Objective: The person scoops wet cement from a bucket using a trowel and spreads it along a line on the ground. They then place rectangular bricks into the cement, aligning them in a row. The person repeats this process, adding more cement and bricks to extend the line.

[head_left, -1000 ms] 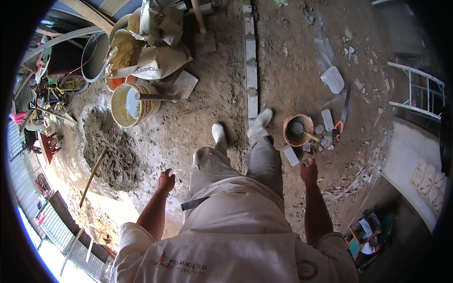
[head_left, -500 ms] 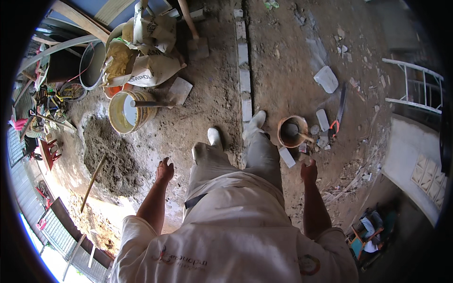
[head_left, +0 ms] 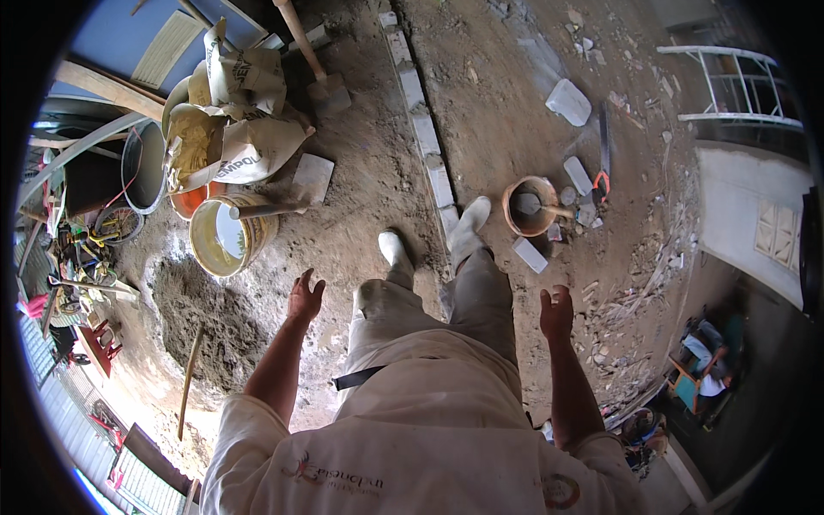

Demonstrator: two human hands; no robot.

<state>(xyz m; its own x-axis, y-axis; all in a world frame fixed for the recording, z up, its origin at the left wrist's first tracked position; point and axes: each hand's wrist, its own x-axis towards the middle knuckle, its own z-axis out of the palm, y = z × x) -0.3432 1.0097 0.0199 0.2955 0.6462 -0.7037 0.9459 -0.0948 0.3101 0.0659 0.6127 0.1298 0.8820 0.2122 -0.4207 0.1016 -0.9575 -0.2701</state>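
My left hand (head_left: 305,298) hangs beside my left thigh, empty, its fingers apart. On the other side my right hand (head_left: 556,312) is also empty, its fingers loosely bent and not closed. Ahead of the right hand stands a round mortar bowl (head_left: 513,221) with a trowel (head_left: 558,210) lying in it. A pale block (head_left: 530,255) lies between that bowl and the hand. Ahead of my left hand is a yellowish bucket (head_left: 202,245) of whitish liquid, a hoe's handle (head_left: 257,209) across its rim. Neither hand touches anything.
A row of pale blocks (head_left: 427,136) runs ahead from my right boot. Left lie a grey mortar heap (head_left: 193,313) and a stick (head_left: 190,378); torn cement bags (head_left: 257,154) stand beyond. Right are a handsaw (head_left: 604,146), another block (head_left: 578,175), rubble and a white ladder (head_left: 730,116).
My view has turned to the right, so the block row now slants. The fingers of my left hand have spread more. Both hands stay empty at my sides.
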